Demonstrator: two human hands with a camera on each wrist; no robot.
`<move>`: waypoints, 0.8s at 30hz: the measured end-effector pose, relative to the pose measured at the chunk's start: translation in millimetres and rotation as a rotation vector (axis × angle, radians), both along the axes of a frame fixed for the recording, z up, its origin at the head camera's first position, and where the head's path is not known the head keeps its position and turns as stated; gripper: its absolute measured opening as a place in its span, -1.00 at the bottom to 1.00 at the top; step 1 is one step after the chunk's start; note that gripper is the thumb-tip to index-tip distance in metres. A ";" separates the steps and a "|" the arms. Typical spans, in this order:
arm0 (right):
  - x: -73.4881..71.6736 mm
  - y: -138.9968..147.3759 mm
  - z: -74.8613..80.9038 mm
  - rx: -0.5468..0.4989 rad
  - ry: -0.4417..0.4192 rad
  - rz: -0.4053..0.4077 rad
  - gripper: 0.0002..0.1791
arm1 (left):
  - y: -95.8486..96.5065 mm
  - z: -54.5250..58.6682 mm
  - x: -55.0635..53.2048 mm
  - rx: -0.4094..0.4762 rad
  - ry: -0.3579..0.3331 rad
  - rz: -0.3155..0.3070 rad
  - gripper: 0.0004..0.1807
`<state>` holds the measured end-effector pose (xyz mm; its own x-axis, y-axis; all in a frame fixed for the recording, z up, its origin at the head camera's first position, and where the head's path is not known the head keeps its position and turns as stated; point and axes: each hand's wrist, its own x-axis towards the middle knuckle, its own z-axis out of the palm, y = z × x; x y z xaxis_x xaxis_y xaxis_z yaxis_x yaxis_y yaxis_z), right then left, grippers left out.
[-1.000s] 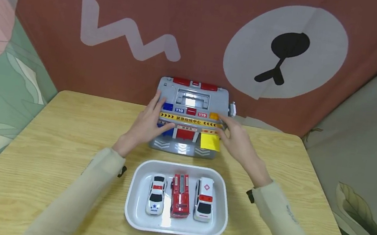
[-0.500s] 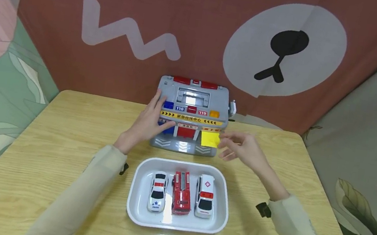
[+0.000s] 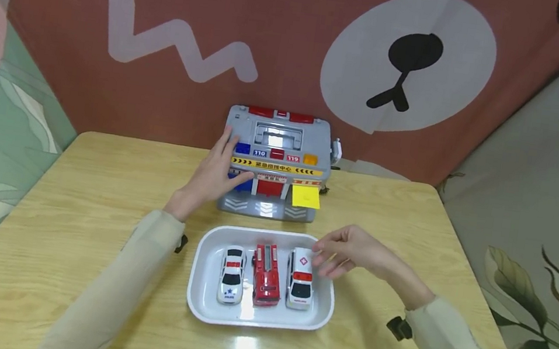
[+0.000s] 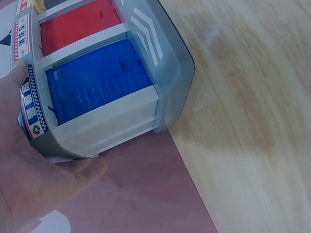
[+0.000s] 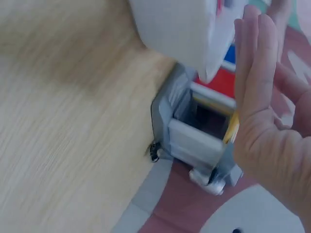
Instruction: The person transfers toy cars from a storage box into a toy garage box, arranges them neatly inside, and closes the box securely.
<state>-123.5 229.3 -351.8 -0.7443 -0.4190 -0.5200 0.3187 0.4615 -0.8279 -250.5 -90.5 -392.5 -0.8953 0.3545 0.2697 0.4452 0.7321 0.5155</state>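
Note:
My left hand (image 3: 211,171) rests on the left side of a grey toy rescue station (image 3: 319,135); its thumb lies over the front sign, its fingers along the side. The blue door (image 4: 99,80) and red door (image 4: 80,26) are down. The yellow door (image 3: 305,197) stands raised, and the right wrist view shows the bay (image 5: 209,119) behind it uncovered. My right hand (image 3: 346,251) hovers, holding nothing, over the right rim of a white tray (image 3: 260,324). Its fingertips are close to a toy ambulance (image 3: 300,286) in the tray.
A toy fire truck (image 3: 265,276) and a toy police car (image 3: 231,277) lie beside the ambulance in the tray. The wooden table (image 3: 112,199) meets a brown printed cloth (image 3: 177,102) behind the station. A white piece (image 3: 336,151) sticks out from the station's right side.
My right hand has left the station's right front, by the yellow door, and come down and toward me to the tray. The left hand stays on the station. The camera view has shifted slightly.

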 end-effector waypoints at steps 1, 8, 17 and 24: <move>1.9 -2.0 1.1 0.031 0.008 0.009 -0.69 | -0.3 0.6 -1.0 -0.003 0.006 -0.002 0.03; 10.8 -30.7 9.0 0.364 0.132 0.081 -0.82 | -3.6 2.7 -4.2 -0.031 0.007 0.014 0.03; 22.4 -55.5 -4.4 0.520 0.165 0.159 -0.81 | -2.4 0.5 -1.5 -0.073 0.011 0.013 0.03; 22.0 -59.3 -13.9 0.464 0.155 0.155 -0.79 | 0.5 -1.2 -2.0 -0.074 0.014 0.023 0.04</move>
